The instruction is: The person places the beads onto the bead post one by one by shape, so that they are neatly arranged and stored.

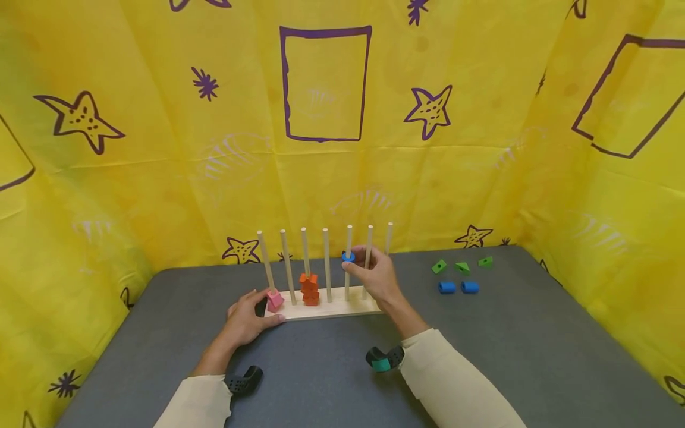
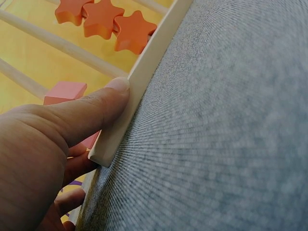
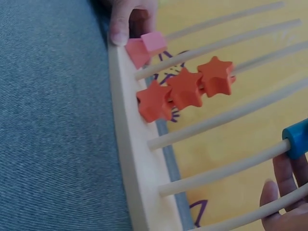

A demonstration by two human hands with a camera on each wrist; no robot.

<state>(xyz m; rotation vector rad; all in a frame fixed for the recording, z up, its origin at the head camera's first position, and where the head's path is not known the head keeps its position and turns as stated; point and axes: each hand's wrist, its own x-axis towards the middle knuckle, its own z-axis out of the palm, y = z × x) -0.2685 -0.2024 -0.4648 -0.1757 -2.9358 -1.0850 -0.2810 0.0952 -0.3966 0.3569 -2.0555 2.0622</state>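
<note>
Threading blue bead (image 3: 299,138) onto fifth peg (image 1: 347,286) from left

Bead sits around the peg's upper part, just below frame centre in head view; short cylinder, smooth, solid blue. Right hand (image 1: 377,274) pinches it, thumb and fingers narrow. Step in hand: likely peg loading; next move probably calls for lowering straight down, then letting go. Left hand (image 1: 245,320) grips wooden base (image 1: 342,307) at its left end, thumb on front edge. Pink pieces (image 1: 275,301), count unclear, on first peg (image 1: 267,261); three orange stars (image 1: 309,289) on third peg (image 1: 305,252). Blue cylinders (image 1: 446,288), green pieces (image 1: 462,268) loose, right of frame.
</note>
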